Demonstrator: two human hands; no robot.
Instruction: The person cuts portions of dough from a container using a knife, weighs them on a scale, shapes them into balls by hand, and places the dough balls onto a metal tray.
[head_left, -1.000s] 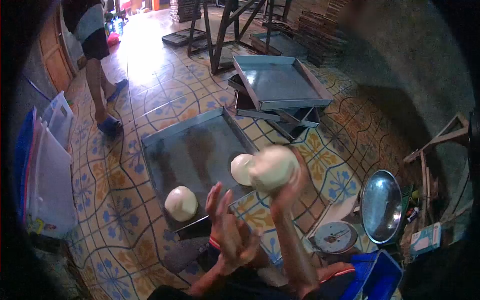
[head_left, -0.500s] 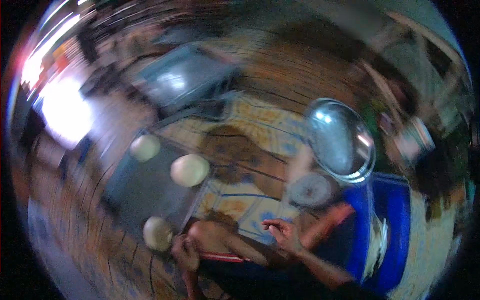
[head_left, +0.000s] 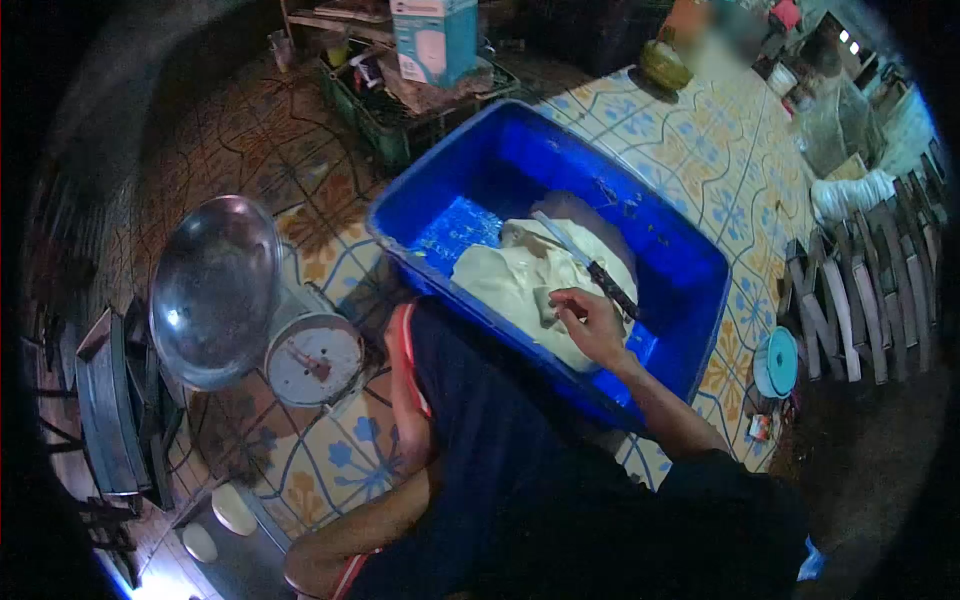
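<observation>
A large mass of pale dough (head_left: 500, 285) lies in a blue plastic tub (head_left: 710, 330). On the dough rests a knife (head_left: 612, 288) with a dark handle and a long blade. My right hand (head_left: 595, 328) is over the dough beside the knife handle, its fingers loosely bent with a gap between thumb and forefinger. Nothing shows in its grasp; whether the fingertips touch the dough I cannot tell. My left hand is out of view.
Left of the tub stands a scale (head_left: 325, 370) with a tilted metal pan (head_left: 215, 290). Dough balls (head_left: 235, 508) lie on a dark tray (head_left: 235, 565) at bottom left. Behind are a crate (head_left: 390, 135) and a box (head_left: 435, 45). Metal strips (head_left: 865, 290) and a turquoise container (head_left: 776, 362) are at right.
The view has swung right from the tray of dough balls to the blue tub. My right hand has moved from near my legs to over the dough. My left hand has left the view.
</observation>
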